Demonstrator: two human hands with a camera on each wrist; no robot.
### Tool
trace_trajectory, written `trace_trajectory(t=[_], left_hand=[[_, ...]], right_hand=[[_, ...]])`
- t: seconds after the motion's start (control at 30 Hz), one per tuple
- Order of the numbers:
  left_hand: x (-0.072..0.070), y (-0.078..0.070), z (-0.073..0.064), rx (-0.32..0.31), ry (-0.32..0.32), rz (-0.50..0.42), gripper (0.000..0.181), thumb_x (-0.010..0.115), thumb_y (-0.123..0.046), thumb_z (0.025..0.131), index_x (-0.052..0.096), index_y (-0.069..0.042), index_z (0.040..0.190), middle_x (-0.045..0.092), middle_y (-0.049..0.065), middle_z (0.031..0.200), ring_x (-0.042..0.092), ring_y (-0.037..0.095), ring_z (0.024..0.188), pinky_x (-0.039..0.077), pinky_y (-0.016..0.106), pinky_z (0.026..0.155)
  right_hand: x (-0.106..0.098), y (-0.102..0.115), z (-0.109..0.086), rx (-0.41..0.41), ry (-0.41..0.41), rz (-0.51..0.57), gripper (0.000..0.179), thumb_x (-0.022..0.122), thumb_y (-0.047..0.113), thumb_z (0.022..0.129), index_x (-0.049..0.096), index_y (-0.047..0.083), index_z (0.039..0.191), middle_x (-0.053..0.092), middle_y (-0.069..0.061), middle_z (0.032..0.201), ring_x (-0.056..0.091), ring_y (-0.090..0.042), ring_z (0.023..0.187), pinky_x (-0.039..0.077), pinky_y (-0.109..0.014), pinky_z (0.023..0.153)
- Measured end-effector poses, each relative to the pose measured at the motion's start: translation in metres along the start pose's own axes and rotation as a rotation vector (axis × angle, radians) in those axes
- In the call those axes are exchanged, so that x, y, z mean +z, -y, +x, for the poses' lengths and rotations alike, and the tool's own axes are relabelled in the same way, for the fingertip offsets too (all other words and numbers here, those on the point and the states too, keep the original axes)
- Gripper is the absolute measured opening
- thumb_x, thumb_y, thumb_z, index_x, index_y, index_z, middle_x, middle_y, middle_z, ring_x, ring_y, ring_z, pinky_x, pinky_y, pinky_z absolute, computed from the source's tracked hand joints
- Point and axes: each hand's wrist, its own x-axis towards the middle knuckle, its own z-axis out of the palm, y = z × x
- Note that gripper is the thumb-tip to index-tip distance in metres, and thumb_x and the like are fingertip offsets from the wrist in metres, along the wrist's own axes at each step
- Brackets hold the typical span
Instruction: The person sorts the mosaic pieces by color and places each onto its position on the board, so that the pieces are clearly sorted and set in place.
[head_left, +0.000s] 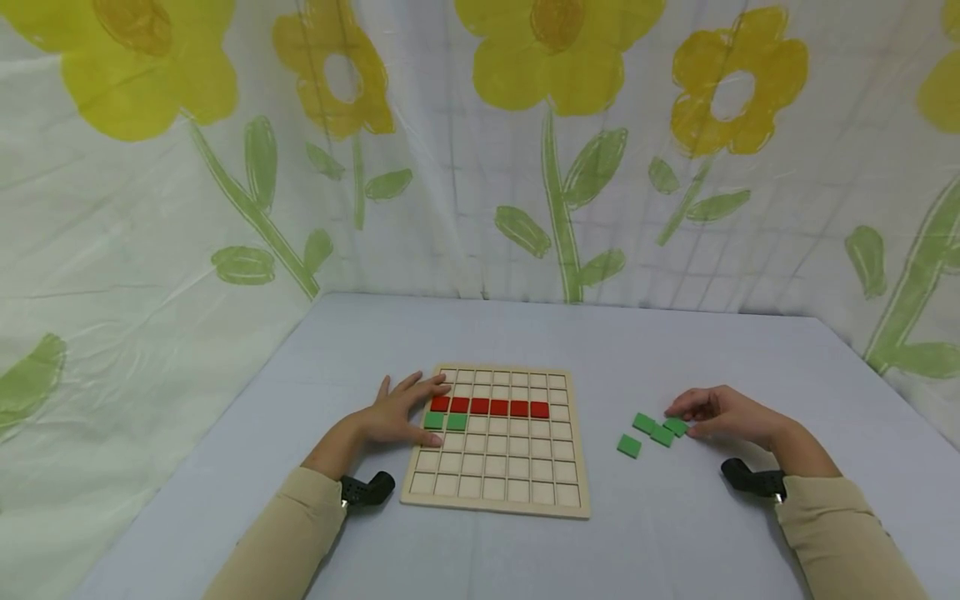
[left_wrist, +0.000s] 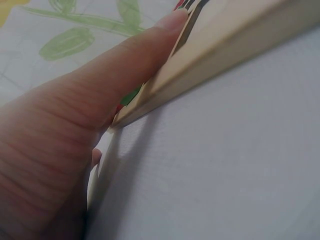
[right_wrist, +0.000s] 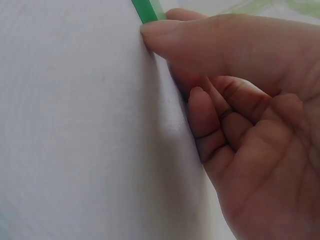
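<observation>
Left hand [head_left: 393, 413] spread on the wooden grid board [head_left: 495, 507]; right hand [head_left: 731, 417] pinching a green square tile [head_left: 677, 427].
Right of the board, beside other loose green tiles [head_left: 629, 446], it looks light and stiff; I'd take it by opposite edges, though the right wrist view crops it, so I can't tell how deep the pinch sits.

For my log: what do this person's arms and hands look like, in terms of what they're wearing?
The left hand and right hand wear no gloves. The left sleeve and right sleeve are plain beige. A black, round-ended device sits at each cuff: left device, right device.
</observation>
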Motion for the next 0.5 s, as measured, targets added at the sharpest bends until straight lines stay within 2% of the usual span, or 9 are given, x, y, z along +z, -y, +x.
trace_trajectory(t=[0.23, 0.4, 0.5], left_hand=[[0.0001, -0.0019, -0.0013, 0.002, 0.001, -0.011, 0.083, 0.074, -0.052, 0.071, 0.04, -0.025, 0.141, 0.023, -0.003, 0.155, 0.002, 0.031, 0.146, -0.015, 0.062, 0.108], [-0.0006, -0.0026, -0.0018, -0.006, 0.003, -0.003, 0.083, 0.074, -0.052, 0.07, 0.04, -0.024, 0.141, 0.023, -0.003, 0.155, 0.003, 0.031, 0.146, -0.014, 0.063, 0.108], [-0.0017, -0.0034, -0.0021, -0.005, 0.004, -0.001, 0.084, 0.074, -0.053, 0.07, 0.04, -0.024, 0.141, 0.023, -0.003, 0.155, 0.002, 0.031, 0.146, -0.014, 0.063, 0.108]], right_hand=[[-0.0006, 0.0034, -0.0001, 0.017, -0.036, -0.089, 0.028, 0.071, 0.014, 0.081, 0.067, 0.0, 0.105, 0.065, -0.007, 0.107, 0.057, 0.005, 0.093, 0.049, -0.013, 0.077], [-0.0003, 0.0059, 0.0016, 0.116, -0.054, -0.085, 0.03, 0.073, 0.018, 0.079, 0.068, 0.001, 0.104, 0.066, -0.004, 0.103, 0.056, 0.003, 0.087, 0.048, -0.015, 0.075], [0.0001, 0.0074, 0.003, 0.148, -0.068, -0.098, 0.031, 0.074, 0.019, 0.078, 0.068, 0.0, 0.102, 0.065, -0.001, 0.099, 0.055, 0.002, 0.082, 0.048, -0.016, 0.071]])
